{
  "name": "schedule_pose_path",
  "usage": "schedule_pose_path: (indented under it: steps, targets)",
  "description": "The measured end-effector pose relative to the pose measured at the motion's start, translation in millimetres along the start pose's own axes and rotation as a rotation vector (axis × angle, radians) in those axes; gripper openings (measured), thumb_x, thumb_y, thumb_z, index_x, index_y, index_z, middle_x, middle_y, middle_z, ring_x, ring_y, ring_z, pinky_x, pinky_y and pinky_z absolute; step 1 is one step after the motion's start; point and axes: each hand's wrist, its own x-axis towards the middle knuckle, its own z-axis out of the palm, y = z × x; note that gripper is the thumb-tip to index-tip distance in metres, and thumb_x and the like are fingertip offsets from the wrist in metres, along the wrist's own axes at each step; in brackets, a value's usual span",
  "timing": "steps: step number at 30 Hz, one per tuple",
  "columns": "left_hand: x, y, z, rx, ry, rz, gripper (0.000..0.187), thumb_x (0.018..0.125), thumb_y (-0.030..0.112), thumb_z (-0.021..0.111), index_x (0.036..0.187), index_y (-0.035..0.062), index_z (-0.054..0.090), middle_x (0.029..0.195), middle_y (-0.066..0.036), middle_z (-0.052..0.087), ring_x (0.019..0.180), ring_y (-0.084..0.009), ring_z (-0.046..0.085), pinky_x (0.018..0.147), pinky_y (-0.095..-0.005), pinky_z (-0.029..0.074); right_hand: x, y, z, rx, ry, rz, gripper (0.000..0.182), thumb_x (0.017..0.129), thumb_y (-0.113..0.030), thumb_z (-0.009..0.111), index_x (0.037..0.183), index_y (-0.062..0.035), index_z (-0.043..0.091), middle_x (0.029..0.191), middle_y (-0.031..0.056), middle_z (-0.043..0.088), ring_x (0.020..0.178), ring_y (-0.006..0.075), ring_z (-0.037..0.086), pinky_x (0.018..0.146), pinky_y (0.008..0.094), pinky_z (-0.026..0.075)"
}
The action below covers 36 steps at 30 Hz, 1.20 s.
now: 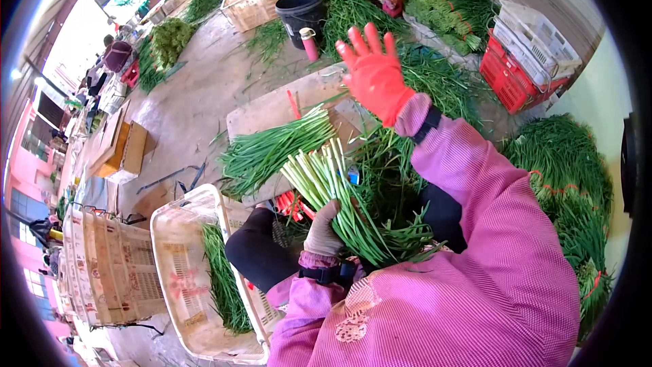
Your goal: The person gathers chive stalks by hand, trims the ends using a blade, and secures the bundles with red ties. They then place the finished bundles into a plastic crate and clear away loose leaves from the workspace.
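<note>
My left hand (323,232), in a greyish glove, is wrapped round a bunch of chives (333,194) in front of my lap. Its pale cut ends point up and away; the green tips hang toward my body. Raised to the upper right, my right hand (375,80) wears an orange-red rubber glove. Its fingers are spread, with nothing in them. Beyond the held bunch, a pile of chives (275,149) lies on a low board (261,117). Red strips (293,206) sit beside my knee, and one red strip (293,105) rests on the board.
At my left stands a white plastic crate (178,278) with chives inside, beside another crate (112,265). Ahead are a black bucket (301,17), a pink bottle (309,45) and a crate (258,1). Tied chives (560,170) and a red crate (506,75) are on the right.
</note>
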Motion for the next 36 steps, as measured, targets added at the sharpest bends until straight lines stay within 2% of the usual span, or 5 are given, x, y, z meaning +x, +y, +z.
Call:
schedule_pose_path:
  steps: [3, 15, 24, 29, 36]
  targets:
    - [5, -1, -6, -0.026, 0.04, -0.043, 0.05, 0.079, 0.032, 0.073, 0.115, 0.001, 0.058, 0.095, -0.011, 0.066, 0.082, -0.027, 0.066, 0.075, -0.0423, 0.057, -26, -30, -17, 1.166, -0.247, -0.095, 0.054, 0.083, -0.04, 0.069, 0.128, -0.0135, 0.055, 0.143, 0.0164, 0.046, 0.138, 0.0392, 0.033, 0.113, 0.0586, 0.019]
    - [19, 31, -14, -0.072, 0.041, 0.216, 0.04, 0.089, 0.03, 0.06, 0.114, -0.0013, 0.058, 0.107, -0.014, 0.065, 0.096, -0.0316, 0.064, 0.088, -0.0462, 0.053, -62, -60, -19, 1.572, -0.776, 0.031, 0.072, 0.093, -0.059, 0.048, 0.133, 0.0004, 0.05, 0.131, 0.026, 0.054, 0.123, 0.0379, 0.052, 0.103, 0.0377, 0.041]
    - [34, 74, 22, 0.008, 0.101, 0.284, 0.047, 0.096, 0.035, 0.053, 0.131, 0.0034, 0.051, 0.128, -0.013, 0.059, 0.116, -0.027, 0.058, 0.099, -0.044, 0.049, -42, -95, -46, 1.237, -0.652, -0.409, 0.066, 0.101, -0.054, 0.025, 0.144, -0.0058, 0.038, 0.15, 0.0118, 0.039, 0.145, 0.0308, 0.023, 0.12, 0.0466, 0.008]
    - [42, 119, 13, -0.107, 0.178, 0.582, 0.032, 0.094, 0.033, 0.056, 0.106, 0.0047, 0.061, 0.099, -0.011, 0.067, 0.097, -0.0264, 0.063, 0.095, -0.0468, 0.05, -52, -74, -59, 1.787, -1.161, -0.062, 0.114, 0.077, -0.061, 0.07, 0.153, -0.0029, 0.009, 0.143, 0.0189, 0.045, 0.126, 0.0274, 0.048, 0.104, 0.0353, 0.039]
    - [8, 224, -79, -0.157, 0.494, 0.719, 0.035, 0.091, 0.038, 0.055, 0.103, 0.0064, 0.063, 0.109, -0.012, 0.066, 0.101, -0.0307, 0.06, 0.092, -0.049, 0.049, -128, 14, -26, 1.729, -1.839, 0.201, 0.041, 0.095, -0.035, 0.058, 0.123, -0.0051, 0.059, 0.092, 0.0071, 0.07, 0.07, 0.0116, 0.064, 0.061, 0.0262, 0.051]
